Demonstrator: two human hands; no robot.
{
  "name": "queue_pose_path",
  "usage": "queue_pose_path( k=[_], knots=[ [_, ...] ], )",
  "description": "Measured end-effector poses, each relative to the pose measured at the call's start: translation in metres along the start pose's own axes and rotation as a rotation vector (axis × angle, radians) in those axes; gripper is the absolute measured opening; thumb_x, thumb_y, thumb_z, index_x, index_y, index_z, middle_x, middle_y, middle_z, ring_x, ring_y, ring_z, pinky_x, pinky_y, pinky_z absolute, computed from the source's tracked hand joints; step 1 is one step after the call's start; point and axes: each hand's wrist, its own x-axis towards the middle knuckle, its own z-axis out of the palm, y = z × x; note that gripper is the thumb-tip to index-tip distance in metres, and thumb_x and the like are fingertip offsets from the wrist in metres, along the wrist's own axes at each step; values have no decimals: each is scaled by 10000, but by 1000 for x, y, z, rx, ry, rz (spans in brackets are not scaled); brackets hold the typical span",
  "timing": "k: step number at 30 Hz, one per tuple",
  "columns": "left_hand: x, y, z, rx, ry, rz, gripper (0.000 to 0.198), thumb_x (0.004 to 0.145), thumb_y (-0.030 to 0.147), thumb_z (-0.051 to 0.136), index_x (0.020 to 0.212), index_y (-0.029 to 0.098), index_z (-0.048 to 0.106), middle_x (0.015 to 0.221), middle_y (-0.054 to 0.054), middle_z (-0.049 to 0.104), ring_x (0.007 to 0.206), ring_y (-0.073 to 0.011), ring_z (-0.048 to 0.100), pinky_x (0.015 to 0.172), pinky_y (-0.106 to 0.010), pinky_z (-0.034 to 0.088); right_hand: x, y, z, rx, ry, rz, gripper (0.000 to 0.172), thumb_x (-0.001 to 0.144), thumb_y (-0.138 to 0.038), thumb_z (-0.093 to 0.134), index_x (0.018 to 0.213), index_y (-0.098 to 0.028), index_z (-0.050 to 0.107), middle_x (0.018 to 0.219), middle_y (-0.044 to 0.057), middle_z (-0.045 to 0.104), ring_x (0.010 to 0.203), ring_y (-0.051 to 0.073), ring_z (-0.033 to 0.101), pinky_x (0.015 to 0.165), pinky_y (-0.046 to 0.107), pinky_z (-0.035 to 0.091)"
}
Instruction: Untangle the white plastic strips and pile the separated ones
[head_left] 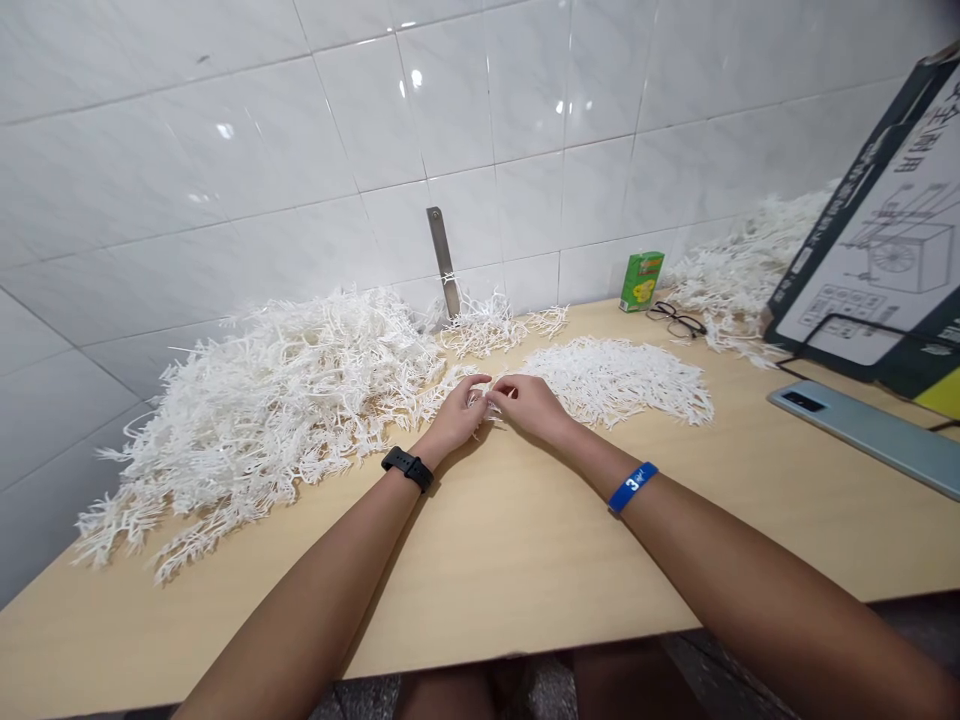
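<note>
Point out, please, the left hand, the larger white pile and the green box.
Left hand (452,415): head view, on its back.
Larger white pile (300,385): head view, around its middle.
Green box (641,282): head view, on its front face.

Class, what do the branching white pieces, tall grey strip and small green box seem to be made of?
Branching white pieces: probably moulded plastic, fairly matt; thin, evenly white branches suggest it.
Grey strip: likely metal, dull with a soft sheen; straight edges and grey tone fit.
Green box: apparently smooth printed card; flat faces and crisp edges suit that, though plastic is possible.
</note>
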Motion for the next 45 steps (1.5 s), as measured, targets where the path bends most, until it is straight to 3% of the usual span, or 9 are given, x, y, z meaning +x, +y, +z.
queue_pose_path(
  k=[4, 10, 19, 26, 45],
  knots=[
    [1, -5, -1, 51, -13, 62, 380, 841, 266, 523, 1206, 162, 547, 790, -15, 625, 680, -129, 541, 671, -269, 419, 2, 4, 2, -18, -22, -50, 97, 821, -209, 612, 842, -183, 704, 864, 35, 702, 770, 148, 586, 705, 252, 402],
    [5, -8, 0, 146, 66, 98, 204, 859, 326, 512, 927, 162, 611, 900, -65, 662, 812, -179, 580, 766, -309, 434, 3, 4, 1, -136, 31, -104, 140, 803, -148, 577, 846, -182, 706, 888, 49, 695, 788, 161, 583, 702, 260, 403],
    [4, -3, 0, 127, 109, 48, 161, 810, 326, 514, 770, 184, 575, 719, -7, 580, 674, -145, 502, 636, -273, 404, 0, 3, 1, -152, 57, -122, 167, 857, -143, 498, 814, -175, 656, 874, 57, 678, 778, 165, 573, 684, 262, 385],
    [3, 2, -2, 0, 133, -72, 145, 729, 323, 573, 742, 179, 588, 534, 48, 447, 513, -96, 385, 498, -223, 303, 2, 6, 4, -119, 35, -161, 138, 854, -141, 512, 824, -178, 641, 871, 50, 670, 788, 163, 569, 703, 262, 392],
    [5, 1, -3, -78, 96, -193, 261, 713, 399, 682, 847, 175, 668, 536, 31, 481, 430, -70, 377, 430, -230, 266, 0, 2, 1, -134, 48, -128, 169, 865, -129, 475, 822, -170, 633, 869, 60, 662, 804, 169, 563, 704, 261, 380]
  ],
)
